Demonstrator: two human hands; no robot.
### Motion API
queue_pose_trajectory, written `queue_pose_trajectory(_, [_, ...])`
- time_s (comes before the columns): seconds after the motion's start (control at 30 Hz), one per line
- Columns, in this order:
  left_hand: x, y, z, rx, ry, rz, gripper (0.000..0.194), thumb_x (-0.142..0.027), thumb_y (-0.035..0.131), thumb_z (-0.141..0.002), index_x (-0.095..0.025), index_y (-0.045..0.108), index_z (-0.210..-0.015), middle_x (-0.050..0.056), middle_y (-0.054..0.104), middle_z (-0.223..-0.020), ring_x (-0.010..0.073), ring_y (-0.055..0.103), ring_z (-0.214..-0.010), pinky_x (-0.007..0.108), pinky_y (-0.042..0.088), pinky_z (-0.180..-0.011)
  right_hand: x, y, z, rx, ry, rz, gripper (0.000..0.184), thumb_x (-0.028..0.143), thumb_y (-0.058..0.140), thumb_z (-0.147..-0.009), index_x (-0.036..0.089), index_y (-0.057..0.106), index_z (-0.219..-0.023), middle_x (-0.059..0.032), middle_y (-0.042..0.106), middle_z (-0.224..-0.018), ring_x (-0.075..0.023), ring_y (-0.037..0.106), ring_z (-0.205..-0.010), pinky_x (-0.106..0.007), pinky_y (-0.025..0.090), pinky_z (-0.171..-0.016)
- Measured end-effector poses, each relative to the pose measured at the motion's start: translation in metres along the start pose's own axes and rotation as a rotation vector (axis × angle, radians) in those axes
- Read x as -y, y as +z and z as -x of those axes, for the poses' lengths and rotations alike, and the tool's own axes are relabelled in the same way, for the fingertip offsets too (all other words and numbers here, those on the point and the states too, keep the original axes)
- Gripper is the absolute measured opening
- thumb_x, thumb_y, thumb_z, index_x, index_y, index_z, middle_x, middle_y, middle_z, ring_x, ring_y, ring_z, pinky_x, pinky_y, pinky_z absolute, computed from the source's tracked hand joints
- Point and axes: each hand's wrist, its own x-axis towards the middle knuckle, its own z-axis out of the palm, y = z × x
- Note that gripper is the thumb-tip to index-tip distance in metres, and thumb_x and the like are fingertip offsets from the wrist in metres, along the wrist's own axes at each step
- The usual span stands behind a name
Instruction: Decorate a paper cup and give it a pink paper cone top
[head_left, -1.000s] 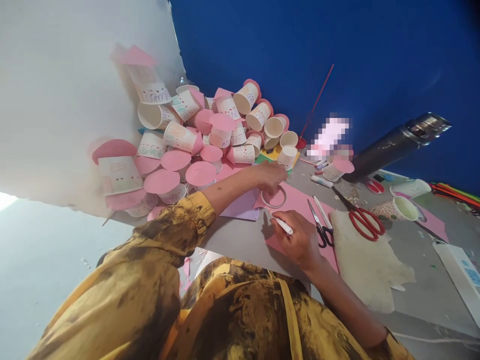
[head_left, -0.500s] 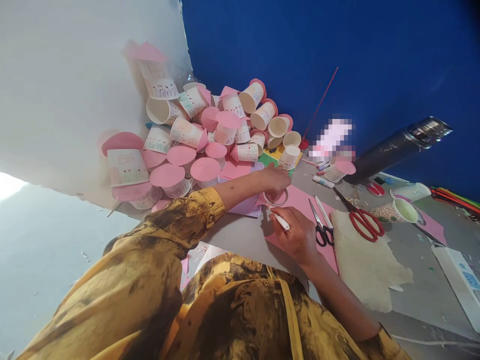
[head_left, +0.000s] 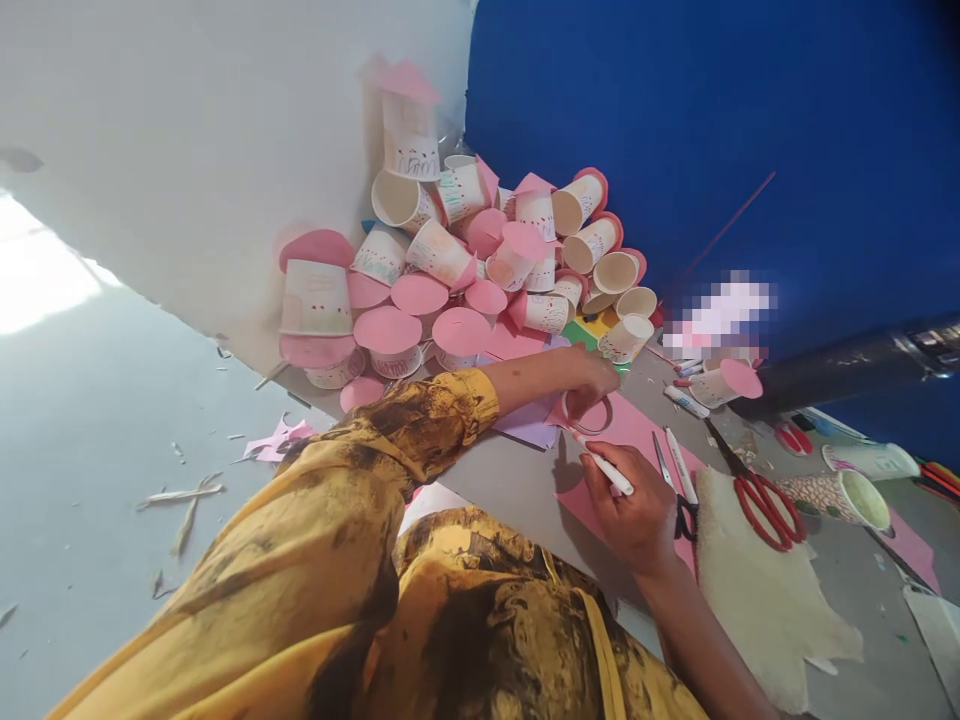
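My left hand point(head_left: 592, 378) reaches down over a sheet of pink paper point(head_left: 649, 432). Its bent fingers hold a thin ring point(head_left: 610, 412), perhaps a roll of tape, against the sheet. In the closed fingers of my right hand point(head_left: 637, 512) is a white marker pen point(head_left: 616, 474), slanting so that its tip is by the ring's near left edge. Whether the tip touches the paper I cannot tell. Beside my right hand lie small black-handled scissors point(head_left: 684, 512) and another white marker point(head_left: 681, 466). Purple paper point(head_left: 529, 425) lies under my left forearm.
Several decorated paper cups point(head_left: 315, 298) with pink paper tops are piled at the back left. Red-handled scissors point(head_left: 769, 512) rest on a pale cloth point(head_left: 772, 590) at right. A dark tube point(head_left: 840, 368) leans behind them. Paper scraps point(head_left: 279, 438) litter the floor at left.
My view has swung left, so the whole scene sits further right. My right hand has tilted the marker, and its tip now shows by the ring. My left hand still holds the ring.
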Motion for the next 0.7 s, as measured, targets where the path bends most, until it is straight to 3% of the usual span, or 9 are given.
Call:
queue_pose_trajectory(0.17, [-0.002,-0.001,0.002,0.051,0.005,-0.084,0.035,-0.017,0.090,-0.043,-0.017,0.075,-0.075,0.018,0.068,-0.114,0.0387,0.055,-0.106,0.059,0.039,-0.100,0.000,0.001,-0.002,0.009,0.021,0.019,0.013,0.025,0.058,-0.098,0.021,0.068,-0.105,-0.0083,0.077,-0.091,-0.0215,0.072,-0.081,-0.033,0.054,-0.075])
queue_pose_trajectory(0.47, [-0.007,-0.002,0.009,0.008,-0.024,-0.078,0.034,-0.023,0.088,-0.048,-0.016,0.077,-0.079,0.020,0.065,-0.122,0.0430,0.049,-0.115,0.062,0.037,-0.101,0.003,0.015,-0.011,0.042,-0.091,0.132,0.021,0.023,0.054,-0.101,0.020,0.067,-0.116,-0.0099,0.078,-0.101,-0.0233,0.072,-0.091,-0.034,0.053,-0.081])
queue_pose_trajectory(0.7, [-0.008,-0.001,0.010,-0.016,-0.045,-0.027,0.036,-0.011,0.088,-0.048,-0.013,0.077,-0.082,0.020,0.068,-0.113,0.0443,0.050,-0.118,0.059,0.037,-0.104,0.003,0.032,-0.019,0.038,-0.126,0.366,0.021,0.022,0.054,-0.099,0.018,0.070,-0.112,-0.0081,0.075,-0.085,-0.0199,0.067,-0.074,-0.031,0.042,-0.060])
